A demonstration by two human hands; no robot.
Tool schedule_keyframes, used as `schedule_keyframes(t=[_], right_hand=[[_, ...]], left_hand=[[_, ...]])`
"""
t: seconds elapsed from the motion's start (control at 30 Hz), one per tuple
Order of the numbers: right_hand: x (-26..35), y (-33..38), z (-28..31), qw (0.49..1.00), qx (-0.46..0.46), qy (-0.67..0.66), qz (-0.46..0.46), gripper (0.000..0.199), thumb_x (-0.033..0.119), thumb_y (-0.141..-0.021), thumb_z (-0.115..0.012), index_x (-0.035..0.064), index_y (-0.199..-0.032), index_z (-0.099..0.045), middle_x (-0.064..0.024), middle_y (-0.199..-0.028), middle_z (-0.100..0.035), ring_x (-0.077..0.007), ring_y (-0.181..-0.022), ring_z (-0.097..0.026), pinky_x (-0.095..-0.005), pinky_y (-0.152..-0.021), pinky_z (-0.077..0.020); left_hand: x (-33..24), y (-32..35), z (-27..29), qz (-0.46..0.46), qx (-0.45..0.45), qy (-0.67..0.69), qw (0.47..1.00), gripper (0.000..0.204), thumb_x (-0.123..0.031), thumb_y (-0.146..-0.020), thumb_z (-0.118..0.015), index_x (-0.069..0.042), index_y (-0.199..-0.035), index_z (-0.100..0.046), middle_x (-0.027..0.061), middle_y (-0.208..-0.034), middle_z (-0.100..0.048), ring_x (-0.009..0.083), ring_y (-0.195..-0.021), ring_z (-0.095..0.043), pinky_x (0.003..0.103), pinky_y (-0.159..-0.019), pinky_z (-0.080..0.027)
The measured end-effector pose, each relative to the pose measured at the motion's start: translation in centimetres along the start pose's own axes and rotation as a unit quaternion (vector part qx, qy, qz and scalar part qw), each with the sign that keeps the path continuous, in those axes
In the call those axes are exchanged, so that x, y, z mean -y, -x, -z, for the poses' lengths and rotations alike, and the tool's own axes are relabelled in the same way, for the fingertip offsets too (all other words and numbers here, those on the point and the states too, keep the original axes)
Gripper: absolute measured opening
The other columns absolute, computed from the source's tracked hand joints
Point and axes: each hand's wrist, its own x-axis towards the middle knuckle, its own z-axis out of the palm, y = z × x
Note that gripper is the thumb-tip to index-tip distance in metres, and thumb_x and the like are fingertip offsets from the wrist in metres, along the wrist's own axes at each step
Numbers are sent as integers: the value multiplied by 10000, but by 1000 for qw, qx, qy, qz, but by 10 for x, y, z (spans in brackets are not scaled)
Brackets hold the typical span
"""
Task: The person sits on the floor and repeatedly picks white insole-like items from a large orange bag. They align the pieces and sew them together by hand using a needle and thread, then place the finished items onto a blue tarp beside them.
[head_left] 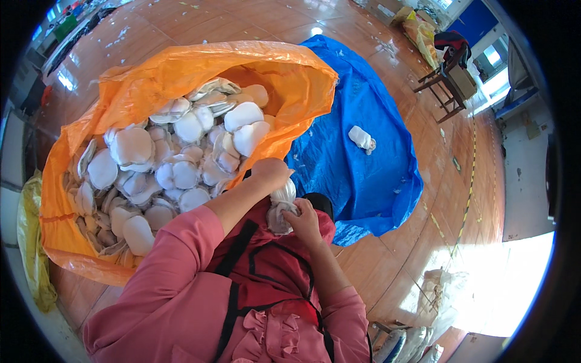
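Note:
Over my lap, my left hand (271, 173) closes around the upper end of a white cloth-like bundle (281, 212). My right hand (305, 221) pinches the same bundle lower down, thumb and fingers against its side. The bundle looks soft and twisted or gathered; its contents cannot be made out. Left of my hands, a large orange woven sack (145, 57) gapes wide, holding many round white pads (132, 147), loose and in small stacks. To the right lies a blue plastic sheet or sack (369, 175), with a small white wrapped bundle (361, 137) on it.
A wooden chair (445, 85) with a dark garment stands at the far right. Yellow-black tape (469, 187) runs along the tiled floor. Yellow plastic (33, 242) hangs at the left edge. Pale filled bags (411, 345) sit at the lower right, and white scraps dot the far floor.

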Motion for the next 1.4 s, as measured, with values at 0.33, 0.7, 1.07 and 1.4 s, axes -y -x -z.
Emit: schedule_keyframes(t=[0.33, 0.7, 1.07, 1.4], right_hand=[[-46, -6, -18, 972, -15, -187, -145, 228, -35, -691, -687, 34, -899, -628, -76, -925, -643, -197, -860, -622, -293, -755, -495], [8, -18, 11, 989, 64, -80, 106, 210, -41, -653, -717, 36, -810, -600, -102, -927, -644, -293, -874, -632, -333, -768, -501], [55, -10, 41, 940, 307, -64, 130, 409, 272, -764, -796, 35, -1003, -564, -102, -1077, -547, -260, -1041, -574, -344, -883, -459], [57, 15, 30, 941, 270, -155, 136, 296, 127, -741, -829, 48, -870, -575, -83, -1063, -552, -235, -1025, -566, -332, -882, -460]], left_hand=[[0, 26, 17, -4, 37, 5, 999, 518, -472, -954, -482, -6, -997, -702, 219, -973, -696, 371, -943, -670, 476, -808, -514], [21, 44, 42, -273, 167, -63, 945, 614, -620, -757, -674, -85, -1058, -655, 150, -959, -687, 351, -923, -662, 461, -764, -512], [33, 87, 47, -170, 236, 180, 940, 351, -393, -775, -755, -69, -856, -649, 117, -752, -650, 235, -734, -647, 380, -660, -468], [39, 109, 41, -11, 318, 404, 858, 262, -266, -811, -778, -80, -742, -608, -23, -693, -600, 66, -652, -558, 273, -587, -434]])
